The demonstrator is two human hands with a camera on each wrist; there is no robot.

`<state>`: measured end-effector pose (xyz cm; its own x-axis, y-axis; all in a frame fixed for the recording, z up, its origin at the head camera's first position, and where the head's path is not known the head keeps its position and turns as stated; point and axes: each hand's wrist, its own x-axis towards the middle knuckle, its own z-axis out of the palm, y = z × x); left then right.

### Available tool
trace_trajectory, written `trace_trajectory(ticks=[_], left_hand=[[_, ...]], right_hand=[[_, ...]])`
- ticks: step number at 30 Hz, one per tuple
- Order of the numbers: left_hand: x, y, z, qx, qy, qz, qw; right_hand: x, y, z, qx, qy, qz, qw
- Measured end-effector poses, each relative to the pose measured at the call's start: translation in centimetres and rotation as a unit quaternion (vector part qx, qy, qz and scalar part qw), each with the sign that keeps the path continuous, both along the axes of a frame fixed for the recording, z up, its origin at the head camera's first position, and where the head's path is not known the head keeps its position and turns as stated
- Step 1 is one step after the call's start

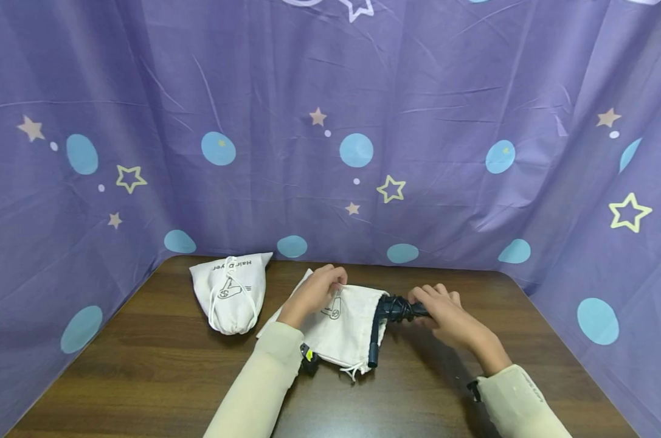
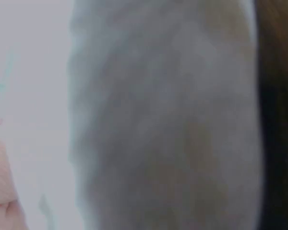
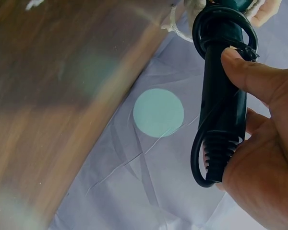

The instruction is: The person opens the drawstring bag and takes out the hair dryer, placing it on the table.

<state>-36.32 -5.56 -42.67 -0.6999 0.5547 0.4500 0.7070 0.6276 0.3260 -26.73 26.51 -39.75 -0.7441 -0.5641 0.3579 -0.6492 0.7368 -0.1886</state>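
Observation:
A white cloth drawstring bag (image 1: pixel 352 325) with a printed hair dryer picture lies at the middle of the table. My left hand (image 1: pixel 315 296) grips its upper edge, fingers curled. Blurred pale cloth (image 2: pixel 168 115) fills most of the left wrist view. From the bag's mouth sticks the black handle (image 3: pixel 224 91) of a corded appliance, its cord (image 1: pixel 399 309) wound around it. My right hand (image 1: pixel 445 313) holds this handle near the cord end, thumb along its side. A dark bar (image 1: pixel 374 340) stands crosswise at the bag's mouth. Whatever lies inside the bag is hidden.
A second white drawstring bag (image 1: pixel 233 295), filled and marked "Hair Dryer", lies to the left on the brown wooden table (image 1: pixel 144 340). A purple curtain (image 1: pixel 330 152) with stars and blue dots hangs behind the table and along both sides.

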Motion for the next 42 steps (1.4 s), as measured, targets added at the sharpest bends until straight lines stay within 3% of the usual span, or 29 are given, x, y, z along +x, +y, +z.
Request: trace_trajectory(ticks=[20,24,30,35,42], left_hand=[[-0.4,-1.0,-0.1,0.034,-0.019,0.056,0.9977],[-0.3,-0.8,0.1,0.017,-0.053,0.040,0.9977],[0.3,0.3,0.6,-0.037,-0.106,-0.023,0.9935],[0.6,1.1,0.5,-0.030,-0.083,-0.038,0.9954],[0.5,1.2,0.4,0.020,-0.038,-0.006,0.9991]], right_hand=[[-0.3,0.5,0.2,-0.014,-0.018,-0.023,0.999],[-0.2,0.4,0.1,-0.006,-0.014,-0.024,1.000],[-0.2,0.4,0.0,0.000,-0.006,-0.022,1.000],[-0.2,0.5,0.0,0.002,0.000,-0.022,1.000],[-0.3,0.5,0.1,0.000,0.004,-0.019,1.000]])
